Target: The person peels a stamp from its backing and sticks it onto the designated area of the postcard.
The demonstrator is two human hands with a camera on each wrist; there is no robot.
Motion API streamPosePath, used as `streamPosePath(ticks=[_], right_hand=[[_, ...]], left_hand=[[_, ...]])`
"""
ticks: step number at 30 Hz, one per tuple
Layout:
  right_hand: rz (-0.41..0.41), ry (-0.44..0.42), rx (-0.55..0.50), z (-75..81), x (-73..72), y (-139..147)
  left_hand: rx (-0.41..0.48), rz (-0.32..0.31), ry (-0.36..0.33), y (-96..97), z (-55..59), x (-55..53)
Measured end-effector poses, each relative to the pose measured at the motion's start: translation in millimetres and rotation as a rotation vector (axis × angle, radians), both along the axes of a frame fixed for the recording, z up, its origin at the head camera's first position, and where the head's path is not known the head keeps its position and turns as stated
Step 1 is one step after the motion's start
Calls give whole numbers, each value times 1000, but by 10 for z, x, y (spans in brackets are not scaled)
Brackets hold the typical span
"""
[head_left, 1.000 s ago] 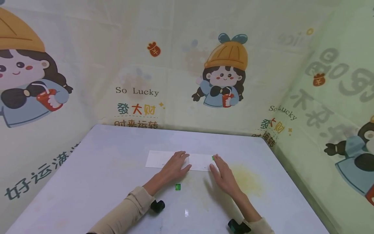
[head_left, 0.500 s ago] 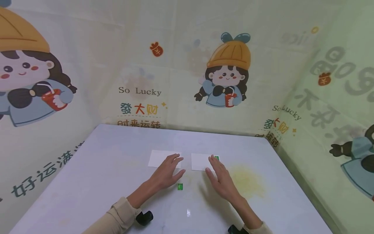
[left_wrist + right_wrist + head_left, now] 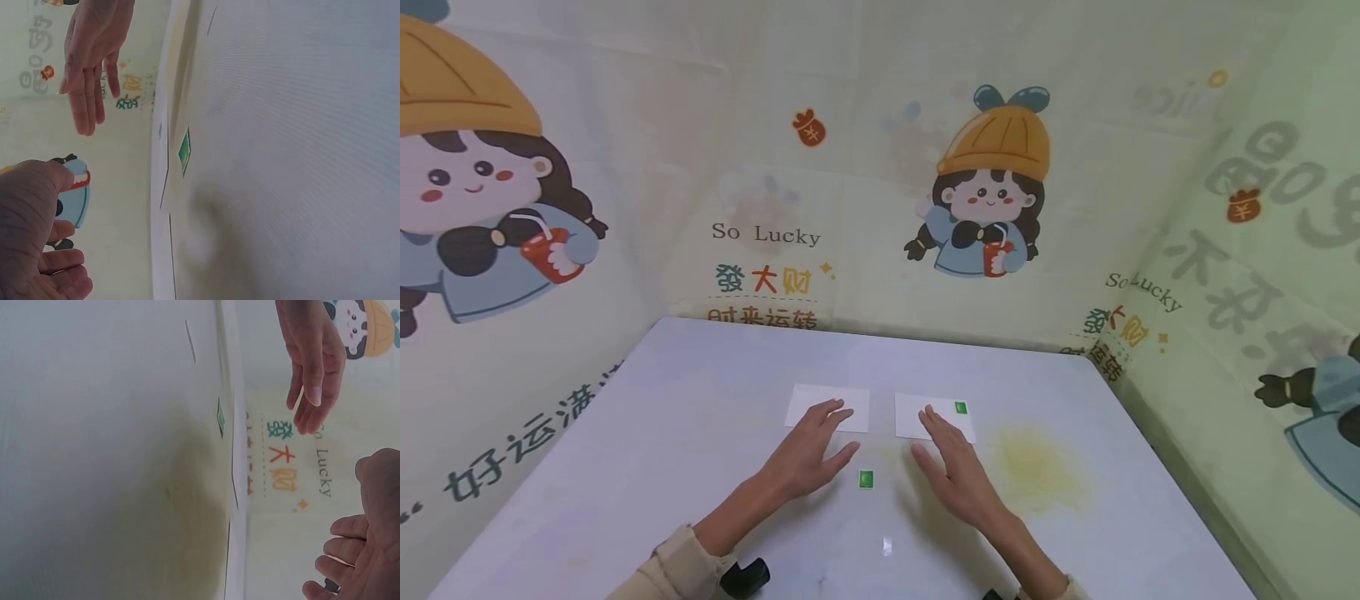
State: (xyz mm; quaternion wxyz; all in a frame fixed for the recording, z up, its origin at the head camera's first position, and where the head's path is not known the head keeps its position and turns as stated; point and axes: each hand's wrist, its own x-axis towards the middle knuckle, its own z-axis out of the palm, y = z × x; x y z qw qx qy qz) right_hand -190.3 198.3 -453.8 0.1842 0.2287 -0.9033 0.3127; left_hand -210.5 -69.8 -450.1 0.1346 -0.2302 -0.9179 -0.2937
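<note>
Two white paper rectangles lie flat side by side with a gap between them. The left paper [image 3: 808, 400] has no mark showing, while the right paper [image 3: 910, 417] bears a small green stamp-like square [image 3: 961, 407] at its upper right corner. Another green stamp-like square [image 3: 866, 479] lies on the table nearer the person. My left hand [image 3: 808, 450], fingers relaxed and slightly bent, hovers before the left paper, overlapping it in the head view. My right hand [image 3: 955, 475] is held similarly before the right paper. Both hands are off the table and hold nothing.
The white table [image 3: 722, 358] has a faint yellow stain [image 3: 1037, 467] to the right. Printed cloth walls [image 3: 865, 233] enclose the back and sides. A black wrist device [image 3: 745, 577] sits at the left sleeve [image 3: 677, 562].
Both hands have drawn back toward the person, the left one also moving left. The left paper's right edge and the stamp-like square on the right paper are now uncovered. The head view has shifted slightly.
</note>
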Motion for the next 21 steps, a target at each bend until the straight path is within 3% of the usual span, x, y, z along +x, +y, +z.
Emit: streamPosePath(ticks=[21], right_hand=[[70,-82,19,-47,-26,-245]], left_hand=[[-20,77,-16,-323,-150,-4]])
